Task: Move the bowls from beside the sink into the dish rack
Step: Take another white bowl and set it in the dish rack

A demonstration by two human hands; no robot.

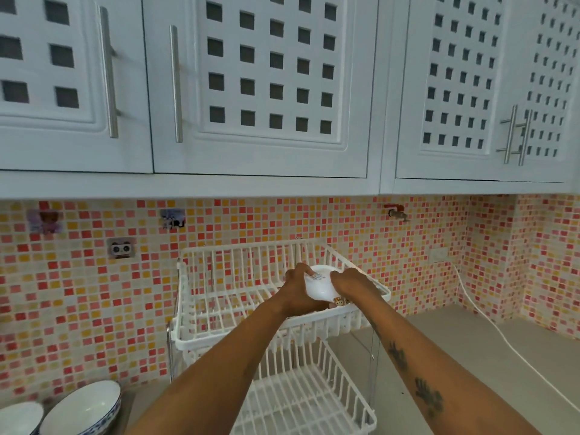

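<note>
**Bowl going into the top tier**

Both hands clasp one white bowl, upside down over the rack: left hand on its left side, right hand on its right. Best to ease it down between the wires and let go only once it sits steady. Count: one bowl held, two bowls waiting at lower left, two rack tiers.
</note>
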